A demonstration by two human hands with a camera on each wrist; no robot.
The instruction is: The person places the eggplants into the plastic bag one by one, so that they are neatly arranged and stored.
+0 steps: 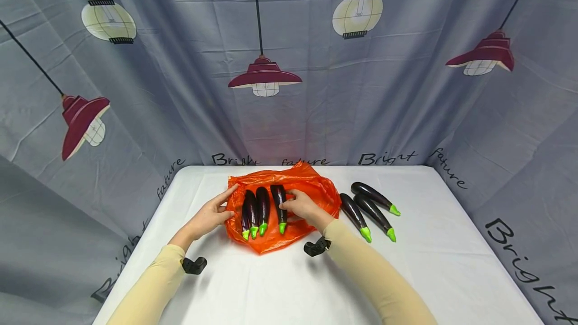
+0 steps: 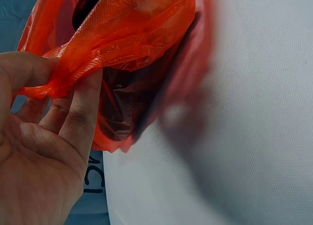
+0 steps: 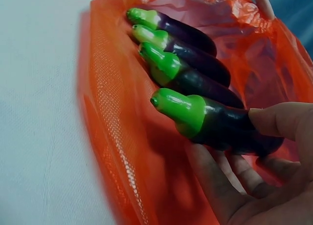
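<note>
An orange-red plastic bag (image 1: 311,182) lies spread on the white table with its mouth open toward me. My left hand (image 1: 211,217) pinches the bag's left edge between thumb and fingers; in the left wrist view the thin film (image 2: 132,34) bunches there. My right hand (image 1: 307,208) grips a dark purple eggplant (image 1: 278,198) inside the bag, thumb on one side and fingers on the other. Its green stem end (image 3: 178,110) points toward the bag's near side. Beside it, three more eggplants (image 1: 263,204) lie side by side in the bag.
Three other eggplants (image 1: 372,194) lie on the white table (image 1: 433,265) just right of the bag, green ends toward the near right. A grey curtain (image 1: 298,124) printed with lamps hangs behind and around the table.
</note>
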